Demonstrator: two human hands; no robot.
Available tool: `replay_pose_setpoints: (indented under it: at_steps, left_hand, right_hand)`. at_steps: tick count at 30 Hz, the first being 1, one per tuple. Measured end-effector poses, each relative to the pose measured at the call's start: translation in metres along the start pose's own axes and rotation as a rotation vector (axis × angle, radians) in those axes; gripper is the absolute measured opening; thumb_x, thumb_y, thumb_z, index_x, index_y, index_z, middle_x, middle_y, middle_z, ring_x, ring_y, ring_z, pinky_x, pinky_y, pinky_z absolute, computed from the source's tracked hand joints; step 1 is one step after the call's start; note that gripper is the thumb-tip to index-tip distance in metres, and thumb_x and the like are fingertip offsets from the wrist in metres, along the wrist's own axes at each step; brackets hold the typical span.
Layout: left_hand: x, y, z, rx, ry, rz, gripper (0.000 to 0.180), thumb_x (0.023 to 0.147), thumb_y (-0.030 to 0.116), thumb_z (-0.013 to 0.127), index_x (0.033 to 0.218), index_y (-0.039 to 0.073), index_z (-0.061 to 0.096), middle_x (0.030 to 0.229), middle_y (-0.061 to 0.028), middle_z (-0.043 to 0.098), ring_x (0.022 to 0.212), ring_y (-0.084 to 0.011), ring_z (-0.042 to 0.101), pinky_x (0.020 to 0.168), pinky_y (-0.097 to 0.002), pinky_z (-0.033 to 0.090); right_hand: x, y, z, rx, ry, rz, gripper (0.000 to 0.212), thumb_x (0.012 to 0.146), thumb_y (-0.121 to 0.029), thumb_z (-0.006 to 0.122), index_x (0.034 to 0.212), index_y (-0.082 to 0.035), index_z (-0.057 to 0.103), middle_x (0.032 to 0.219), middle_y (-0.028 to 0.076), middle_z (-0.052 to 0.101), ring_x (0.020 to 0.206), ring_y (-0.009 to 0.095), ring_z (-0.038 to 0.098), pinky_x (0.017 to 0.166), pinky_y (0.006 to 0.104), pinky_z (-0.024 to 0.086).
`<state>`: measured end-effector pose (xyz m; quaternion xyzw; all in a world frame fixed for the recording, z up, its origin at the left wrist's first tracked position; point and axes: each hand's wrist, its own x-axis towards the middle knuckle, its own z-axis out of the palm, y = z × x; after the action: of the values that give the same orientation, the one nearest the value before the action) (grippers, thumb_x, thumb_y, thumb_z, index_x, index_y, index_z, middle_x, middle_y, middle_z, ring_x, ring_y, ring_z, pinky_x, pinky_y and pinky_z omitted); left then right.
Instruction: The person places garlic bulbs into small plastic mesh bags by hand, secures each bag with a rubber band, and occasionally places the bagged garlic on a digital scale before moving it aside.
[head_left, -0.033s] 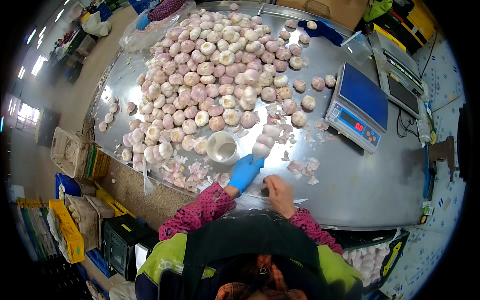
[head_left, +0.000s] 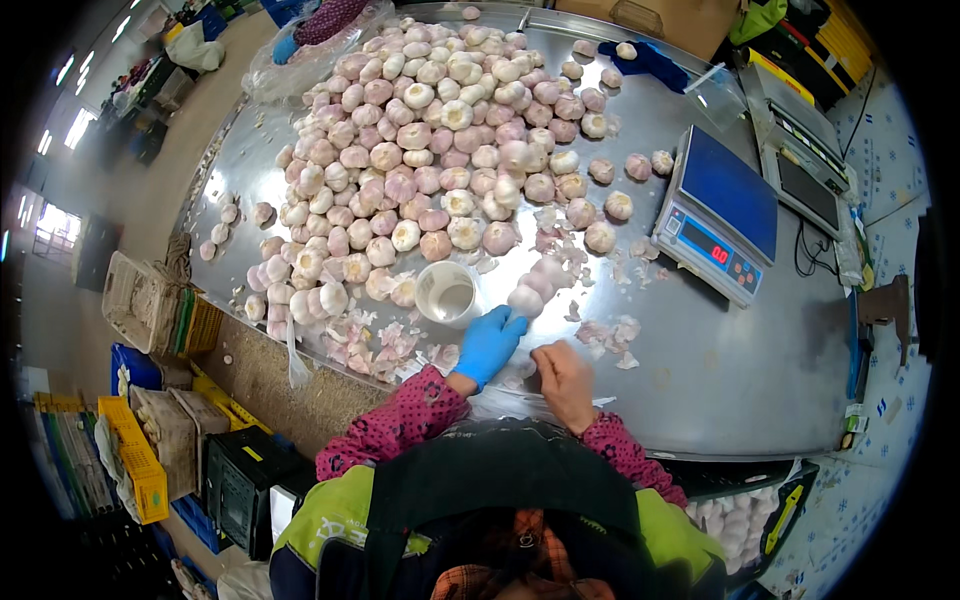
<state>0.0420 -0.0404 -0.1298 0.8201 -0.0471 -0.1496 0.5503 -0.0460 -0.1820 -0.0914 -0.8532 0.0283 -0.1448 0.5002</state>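
My left hand (head_left: 492,345), in a blue glove, is closed at the near end of a short row of garlic bulbs (head_left: 527,298) lying on the metal table. The row's far end is blurred. Bare and with its fingers pinched together, my right hand (head_left: 567,383) is just right of the glove, and whatever it may hold is too small to make out. A white plastic cup (head_left: 447,292) stands beyond the glove, open side up. Behind it spreads a large heap of loose garlic bulbs (head_left: 410,160).
A digital scale (head_left: 715,220) with a blue top sits to the right. Papery garlic skins (head_left: 608,338) litter the table (head_left: 740,370). Another row of bulbs (head_left: 320,300) has a white tail hanging over the near edge. A crate of garlic (head_left: 738,525) is at lower right.
The row of garlic bulbs has shifted slightly, its far end swinging a little to the right and blurring. My right hand has moved slightly; the left stays nearly in place.
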Motion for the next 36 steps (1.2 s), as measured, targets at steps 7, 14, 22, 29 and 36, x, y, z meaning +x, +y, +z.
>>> replay_pose_setpoints:
  at_steps: [7,14,22,29,36]
  left_hand:
    - [-0.037,0.065,-0.032,0.657,0.000,0.540,0.011,0.090,0.013,0.061,0.097,0.004,0.062,0.093,-0.0113,0.065,0.077,-0.0337,0.061,0.067,-0.0418,0.049]
    - [-0.042,0.080,-0.059,0.245,-0.257,0.511,0.020,0.083,0.005,0.066,0.104,0.007,0.065,0.109,-0.0106,0.060,0.091,-0.0322,0.063,0.072,-0.0373,0.051]
    - [-0.040,0.069,-0.050,0.307,-0.138,0.532,0.013,0.080,0.006,0.070,0.088,0.002,0.061,0.103,-0.0120,0.059,0.081,-0.0262,0.061,0.071,-0.0349,0.049]
    - [-0.035,0.040,-0.037,-0.226,-0.255,0.196,0.007,0.089,0.003,0.055,0.086,0.002,0.062,0.085,-0.0033,0.054,0.075,-0.0112,0.053,0.066,-0.0248,0.043]
    - [-0.025,0.058,-0.036,-0.647,-0.352,-0.288,0.005,0.089,0.007,0.059,0.088,0.003,0.063,0.082,0.0001,0.054,0.077,-0.0079,0.053,0.067,-0.0222,0.043]
  right_hand:
    - [0.056,-0.018,-0.016,-0.054,0.176,-0.197,0.015,0.078,-0.010,0.073,0.072,-0.003,0.061,0.085,0.011,0.057,0.077,0.027,0.056,0.067,0.0339,0.041]
    - [0.077,-0.012,-0.006,0.826,-0.522,0.514,0.009,0.085,-0.008,0.068,0.080,0.000,0.066,0.097,0.003,0.066,0.086,0.012,0.058,0.079,0.0258,0.046]
    - [0.046,-0.010,0.001,0.532,-0.173,0.323,0.010,0.090,-0.006,0.062,0.095,0.000,0.067,0.093,0.006,0.067,0.084,0.016,0.061,0.077,0.0274,0.047]
    - [0.022,-0.033,-0.016,0.131,-0.029,-0.190,0.031,0.076,0.005,0.068,0.107,-0.003,0.068,0.106,0.013,0.063,0.103,0.029,0.061,0.090,0.0362,0.049]
    - [0.037,-0.022,-0.025,-0.182,0.062,-0.526,0.023,0.075,-0.003,0.071,0.097,-0.008,0.070,0.087,0.007,0.064,0.083,0.026,0.061,0.077,0.0361,0.045]
